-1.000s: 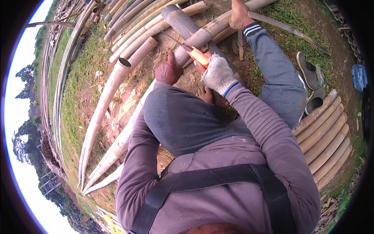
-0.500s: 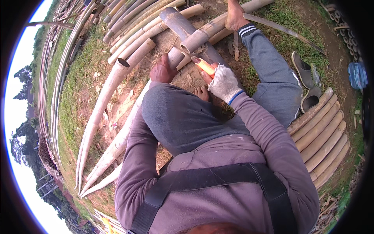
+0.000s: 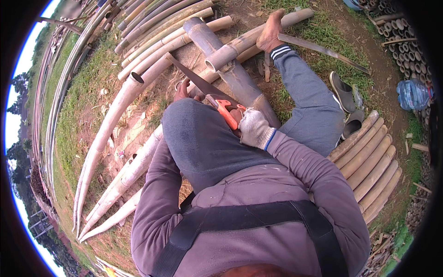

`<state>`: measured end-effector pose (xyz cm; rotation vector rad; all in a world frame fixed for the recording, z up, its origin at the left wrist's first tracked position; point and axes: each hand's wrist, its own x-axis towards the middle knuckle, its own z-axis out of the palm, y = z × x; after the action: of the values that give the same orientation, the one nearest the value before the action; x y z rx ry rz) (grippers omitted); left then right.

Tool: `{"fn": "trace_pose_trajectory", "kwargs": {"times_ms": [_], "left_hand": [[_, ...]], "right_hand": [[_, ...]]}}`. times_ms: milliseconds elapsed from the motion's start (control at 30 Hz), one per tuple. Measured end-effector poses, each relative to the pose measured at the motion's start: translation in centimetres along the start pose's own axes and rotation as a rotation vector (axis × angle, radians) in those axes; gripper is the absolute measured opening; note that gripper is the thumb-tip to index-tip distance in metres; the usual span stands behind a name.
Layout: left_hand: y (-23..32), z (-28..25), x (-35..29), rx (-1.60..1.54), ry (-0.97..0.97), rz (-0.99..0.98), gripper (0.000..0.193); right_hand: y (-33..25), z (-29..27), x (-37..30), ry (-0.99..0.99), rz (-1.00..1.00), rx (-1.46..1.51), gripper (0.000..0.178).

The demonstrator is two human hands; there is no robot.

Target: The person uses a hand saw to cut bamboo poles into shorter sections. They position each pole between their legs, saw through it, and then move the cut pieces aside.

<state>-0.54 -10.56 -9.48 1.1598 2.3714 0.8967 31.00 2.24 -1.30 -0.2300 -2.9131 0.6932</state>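
Note:
My gloved right hand is closed round the orange handle of a handsaw. The saw's long dark blade points up and left, across the bamboo in front of my raised knee. Beyond that knee, my bare left hand is wrapped at the near end of a pale bamboo pole, partly hidden by my leg. A thick grey bamboo log lies crosswise ahead. Resting over it is a bamboo tube with its open end toward me, and my bare right foot presses against its far part.
Long bamboo poles lie in a row at the far left. Another curved pole stretches along my left. Split bamboo lengths lie at right, near slippers and a blue plastic water jug. Cut tubes are stacked far right.
The saw has swung from pointing forward to lying up-left, and my right hand has come back and left. My left hand has moved back toward my knee, now more hidden behind it.

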Motion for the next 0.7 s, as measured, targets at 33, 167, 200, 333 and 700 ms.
{"fn": "trace_pose_trajectory", "kwargs": {"times_ms": [33, 167, 200, 333, 700], "left_hand": [[-0.7, 0.0, -1.2, -0.203, 0.155, 0.087, 0.086], [-1.3, 0.2, -2.2, -0.278, 0.464, -0.095, 0.069], [-0.7, -0.3, -2.5, -0.15, 0.522, -0.03, 0.066], [4.9, -3.4, 1.4, 0.087, 0.357, 0.17, 0.064], [10.4, -0.2, 11.6, 0.385, -0.336, 0.09, 0.093]], "right_hand": [[-1.0, -1.5, 1.2, -0.104, 0.042, -0.06, 0.054], [1.2, 0.0, 2.0, -0.173, 0.004, -0.048, 0.069], [1.5, 0.3, 1.9, -0.223, -0.005, -0.016, 0.07], [1.4, 2.1, 1.9, -0.433, 0.028, -0.03, 0.064], [5.6, 4.6, 0.0, -0.055, 0.199, 0.252, 0.042]]}}
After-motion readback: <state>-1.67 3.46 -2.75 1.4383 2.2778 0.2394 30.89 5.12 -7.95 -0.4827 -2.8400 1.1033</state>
